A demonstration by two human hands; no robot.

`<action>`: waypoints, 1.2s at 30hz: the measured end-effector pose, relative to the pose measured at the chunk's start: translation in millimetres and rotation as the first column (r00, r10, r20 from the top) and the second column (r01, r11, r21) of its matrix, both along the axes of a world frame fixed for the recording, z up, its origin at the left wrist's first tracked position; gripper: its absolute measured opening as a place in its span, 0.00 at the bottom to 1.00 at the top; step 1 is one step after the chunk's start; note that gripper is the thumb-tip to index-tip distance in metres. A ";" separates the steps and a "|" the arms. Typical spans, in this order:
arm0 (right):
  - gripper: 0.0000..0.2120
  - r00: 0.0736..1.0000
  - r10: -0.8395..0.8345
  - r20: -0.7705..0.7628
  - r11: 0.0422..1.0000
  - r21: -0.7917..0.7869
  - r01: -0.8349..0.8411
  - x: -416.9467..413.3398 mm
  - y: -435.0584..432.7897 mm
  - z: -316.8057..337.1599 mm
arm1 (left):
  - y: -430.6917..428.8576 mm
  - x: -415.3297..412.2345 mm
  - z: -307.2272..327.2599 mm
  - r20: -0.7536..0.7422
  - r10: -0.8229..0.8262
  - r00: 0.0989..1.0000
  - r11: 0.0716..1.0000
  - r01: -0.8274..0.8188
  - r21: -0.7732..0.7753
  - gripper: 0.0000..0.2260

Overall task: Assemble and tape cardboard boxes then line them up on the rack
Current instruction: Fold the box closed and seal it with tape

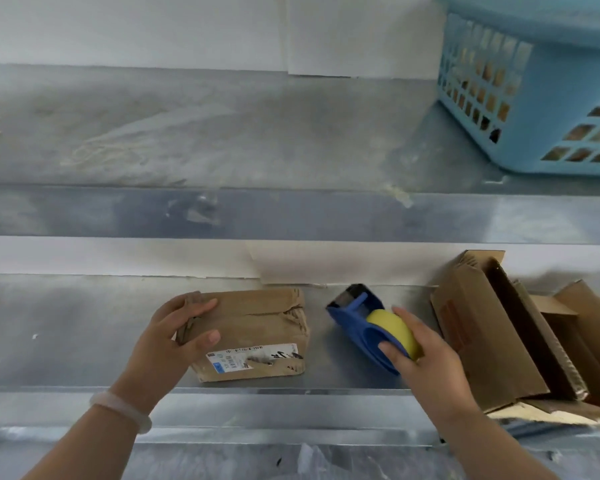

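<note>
On the lower shelf (84,327), at about 7 o'clock in the view, the left hand (174,336) grips the left end of the box (253,327), fingers (201,308) over its top edge and thumb on its near face. Just to the box's 3 o'clock, the right hand (426,355) closes around the yellow roll of the blue dispenser (361,323), which lies on the shelf. At 4 o'clock, opened cartons (492,334) lean together, and a basket (541,91) stands on the upper shelf (222,140) at 1 o'clock.
</note>
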State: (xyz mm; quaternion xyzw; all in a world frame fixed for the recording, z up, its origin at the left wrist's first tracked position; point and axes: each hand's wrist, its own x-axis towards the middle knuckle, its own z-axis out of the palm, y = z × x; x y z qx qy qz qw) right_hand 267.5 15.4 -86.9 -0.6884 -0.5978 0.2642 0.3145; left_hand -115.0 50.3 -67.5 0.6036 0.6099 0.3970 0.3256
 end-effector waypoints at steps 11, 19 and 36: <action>0.31 0.986 -0.164 0.006 0.930 0.335 0.153 41.4 -39.4 65.5 | 12.1 112.2 2.5 0.077 -0.193 0.978 0.981 0.195 -0.021 0.17; 0.30 0.994 -0.076 0.082 0.885 0.464 0.030 27.7 -52.6 85.8 | 2.9 135.3 36.8 -0.391 0.063 0.918 0.954 0.060 0.295 0.22; 0.33 0.938 0.021 0.347 0.731 0.634 -0.251 16.6 -47.1 78.8 | -63.6 248.7 103.0 0.622 -0.114 0.774 0.951 0.266 -0.156 0.20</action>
